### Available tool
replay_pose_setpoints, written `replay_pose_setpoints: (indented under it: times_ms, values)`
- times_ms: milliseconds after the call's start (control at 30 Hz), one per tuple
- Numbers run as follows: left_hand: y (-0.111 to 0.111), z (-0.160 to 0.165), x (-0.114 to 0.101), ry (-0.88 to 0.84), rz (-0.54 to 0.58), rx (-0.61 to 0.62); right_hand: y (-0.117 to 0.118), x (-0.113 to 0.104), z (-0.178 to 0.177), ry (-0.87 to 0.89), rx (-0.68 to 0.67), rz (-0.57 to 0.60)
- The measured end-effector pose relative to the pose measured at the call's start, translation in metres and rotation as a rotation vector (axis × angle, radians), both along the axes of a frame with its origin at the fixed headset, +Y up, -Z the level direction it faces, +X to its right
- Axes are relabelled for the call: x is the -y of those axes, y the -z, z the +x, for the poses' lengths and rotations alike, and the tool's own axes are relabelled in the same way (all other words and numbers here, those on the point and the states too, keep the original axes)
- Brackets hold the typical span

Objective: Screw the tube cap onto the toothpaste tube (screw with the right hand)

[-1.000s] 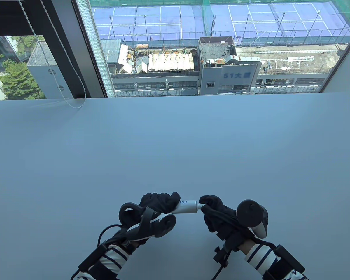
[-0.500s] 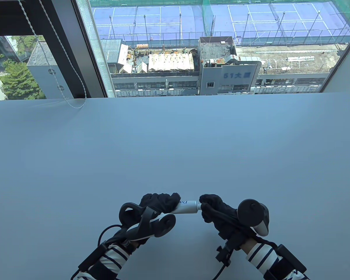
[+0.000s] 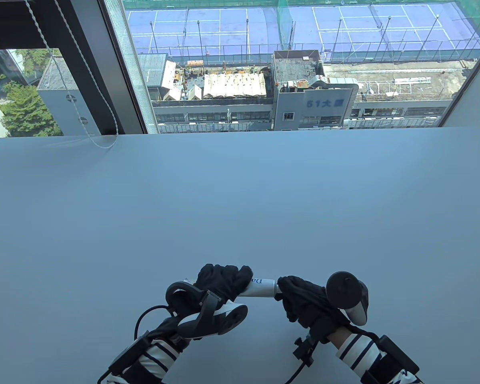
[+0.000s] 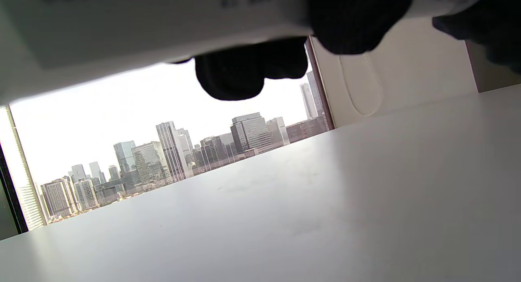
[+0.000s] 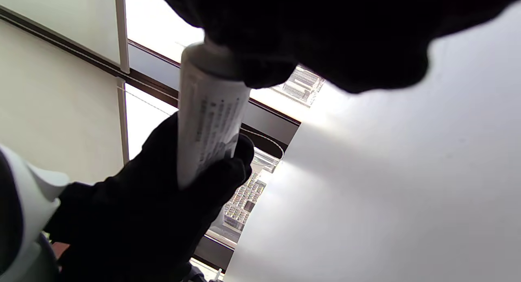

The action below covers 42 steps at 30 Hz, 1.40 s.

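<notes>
White plastic toothpaste tube (image 3: 262, 287) lies level just above the pale grey table (image 3: 240, 208), near its front edge. Left hand (image 3: 220, 282) grips the tube's body; right hand (image 3: 300, 294) closes its fingers around the tube's cap end, hiding the cap.

A pale, matte surface (image 3: 240, 208) fills the lower part of the table view and runs back to a large window (image 3: 296, 64). Daylight falls on it from there, brighter toward the far edge. A dark frame post (image 3: 104, 68) splits the glass, and a twisted cord (image 3: 64, 60) hangs beside it, looping onto the surface. Outside lie blue courts (image 3: 232, 28), rooftops and a tree (image 3: 28, 108). In the left wrist view a cream wall (image 4: 407, 74), perhaps a blind, adjoins the window.
</notes>
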<state>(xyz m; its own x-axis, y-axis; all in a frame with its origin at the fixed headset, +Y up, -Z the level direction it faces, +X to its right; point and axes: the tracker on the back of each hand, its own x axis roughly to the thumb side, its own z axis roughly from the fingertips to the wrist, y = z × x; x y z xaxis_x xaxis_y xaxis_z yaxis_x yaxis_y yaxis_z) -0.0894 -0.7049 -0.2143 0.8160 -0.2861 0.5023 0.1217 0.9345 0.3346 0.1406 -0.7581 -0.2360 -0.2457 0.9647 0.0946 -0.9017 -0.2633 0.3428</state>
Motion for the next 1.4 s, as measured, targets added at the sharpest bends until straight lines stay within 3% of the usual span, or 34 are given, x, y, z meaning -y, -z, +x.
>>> replay_pose_setpoints:
  times_ms: [100, 333, 467, 600, 800, 833, 933, 1000, 1067, 1233, 1400]
  values:
    - [-0.003, 0.002, -0.001, 0.031, 0.062, -0.003, 0.0, 0.008, 0.0, 0.137, 0.015, -0.21]
    - [-0.004, 0.004, 0.001, 0.048, 0.109, -0.008, -0.005, 0.008, -0.001, 0.208, 0.082, -0.393]
    - [-0.003, 0.005, 0.003, 0.053, 0.094, -0.011, -0.006, 0.008, 0.0, 0.207, 0.098, -0.422]
    - [0.01, 0.0, -0.001, -0.076, -0.073, -0.074, -0.002, 0.01, 0.001, 0.333, 0.095, -0.292]
    - [0.046, -0.025, 0.002, -0.493, -0.554, -0.28, 0.008, 0.0, 0.015, 0.282, 0.086, -0.197]
    - [0.056, -0.031, 0.007, -0.613, -0.696, -0.338, 0.009, 0.0, 0.019, 0.273, 0.108, -0.188]
    - [0.075, -0.035, 0.02, -0.875, -0.899, -0.477, 0.013, 0.001, 0.027, 0.232, 0.137, -0.174]
    - [0.085, -0.032, 0.026, -0.939, -0.923, -0.547, 0.014, 0.002, 0.03, 0.226, 0.144, -0.18]
    - [0.099, -0.026, 0.029, -0.884, -0.902, -0.61, 0.015, 0.003, 0.033, 0.216, 0.156, -0.194]
    - [0.129, -0.008, 0.04, -0.866, -0.983, -0.828, 0.017, 0.004, 0.039, 0.149, 0.154, -0.173]
    - [0.143, 0.008, 0.045, -0.709, -0.89, -0.929, 0.018, 0.003, 0.042, 0.126, 0.158, -0.152]
